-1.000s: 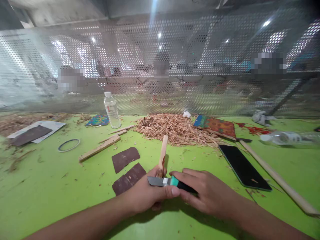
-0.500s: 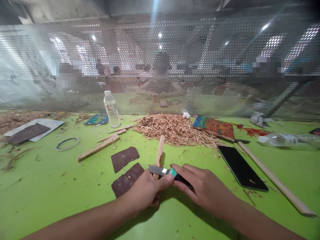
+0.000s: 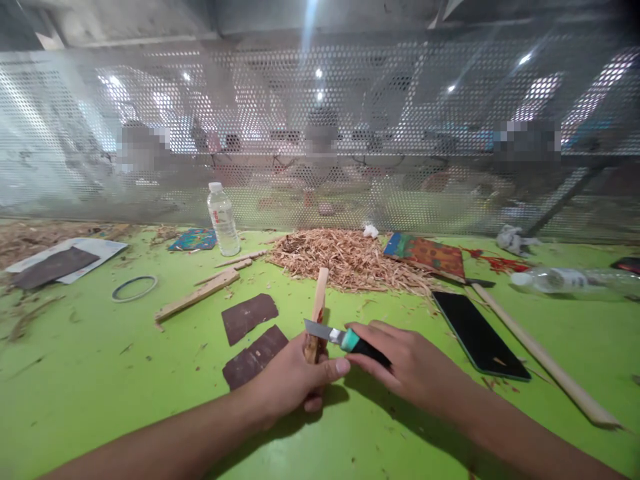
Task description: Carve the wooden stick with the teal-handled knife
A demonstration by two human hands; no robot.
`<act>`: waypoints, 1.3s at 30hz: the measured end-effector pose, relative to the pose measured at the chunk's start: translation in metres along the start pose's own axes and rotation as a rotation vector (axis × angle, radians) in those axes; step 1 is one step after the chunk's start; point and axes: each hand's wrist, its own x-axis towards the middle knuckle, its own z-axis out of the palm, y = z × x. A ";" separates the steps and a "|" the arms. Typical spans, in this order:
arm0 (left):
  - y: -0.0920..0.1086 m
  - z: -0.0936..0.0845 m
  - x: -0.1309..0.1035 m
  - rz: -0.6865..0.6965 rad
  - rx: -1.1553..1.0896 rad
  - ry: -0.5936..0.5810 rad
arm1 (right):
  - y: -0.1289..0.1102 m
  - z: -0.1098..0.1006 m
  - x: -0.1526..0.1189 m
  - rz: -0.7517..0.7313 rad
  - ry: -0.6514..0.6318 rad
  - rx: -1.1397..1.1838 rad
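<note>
My left hand (image 3: pixel 295 377) is closed around the lower part of a pale wooden stick (image 3: pixel 320 293), which points away from me and has a reddish-brown patch near the grip. In my right hand (image 3: pixel 405 360) is a utility knife (image 3: pixel 353 341) with a black and teal handle, its blade aimed left. The blade lies across the stick, just above my left fingers; whether it touches the wood I cannot tell. My left thumb reaches out beneath the knife. Two brown sandpaper pieces (image 3: pixel 250 317) lie left of my left hand.
Wood shavings (image 3: pixel 330 257) are heaped behind the stick. A phone (image 3: pixel 480 337) and a long wooden rod (image 3: pixel 550 360) lie at right, near a fallen bottle (image 3: pixel 555 280). An upright water bottle (image 3: pixel 223 220) and a carved wood piece (image 3: pixel 200 293) are at left. A perforated screen (image 3: pixel 280 180) stands behind.
The knife has shifted slightly right and its blade up along the stick. My left thumb has come away from the knife's collar and now sits below it.
</note>
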 end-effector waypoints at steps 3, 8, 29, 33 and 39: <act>-0.003 -0.003 0.002 0.015 -0.028 -0.058 | -0.003 0.000 0.000 -0.017 -0.092 0.072; -0.005 -0.005 0.001 -0.002 -0.051 -0.095 | -0.006 -0.003 -0.001 -0.052 -0.168 0.134; -0.002 0.007 -0.002 0.036 0.137 0.041 | -0.006 0.005 -0.002 0.062 0.050 0.013; 0.002 0.007 -0.005 0.047 0.170 0.035 | -0.004 0.000 -0.001 0.053 0.060 0.049; -0.005 0.003 -0.002 0.113 0.133 0.011 | -0.006 -0.007 0.001 -0.027 -0.055 0.149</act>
